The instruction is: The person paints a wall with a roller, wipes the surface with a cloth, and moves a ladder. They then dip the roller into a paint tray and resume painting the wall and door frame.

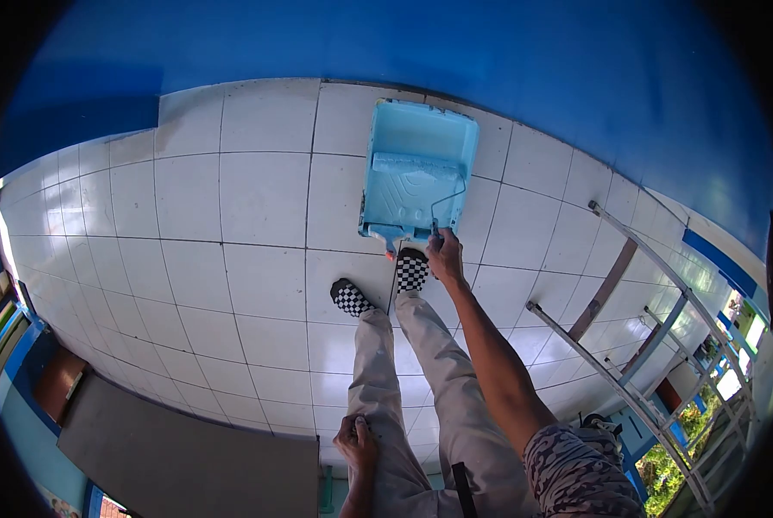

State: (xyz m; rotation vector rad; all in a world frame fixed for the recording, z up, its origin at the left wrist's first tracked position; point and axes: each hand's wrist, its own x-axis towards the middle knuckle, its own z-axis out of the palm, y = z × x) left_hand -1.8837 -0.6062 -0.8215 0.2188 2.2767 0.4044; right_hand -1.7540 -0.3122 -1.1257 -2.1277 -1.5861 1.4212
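Observation:
My right hand [444, 257] is closed around the handle of a paint roller [416, 166]. The roller's sleeve lies in a light blue paint tray [423, 128] on the floor and is coated in the same light blue. A paintbrush [388, 233] with light blue paint on it rests at the tray's lower left edge. My left hand [357, 441] is by my left thigh, touching the trouser leg, with its fingers curled; whether they hold anything is hidden.
A blue wall [455, 43] rises behind the tray. To the right stands a metal ladder-like frame [637, 380]. White floor tiles [257, 198] spread around my checkered shoes [412, 269]. At the lower left is a grey flat panel [188, 449].

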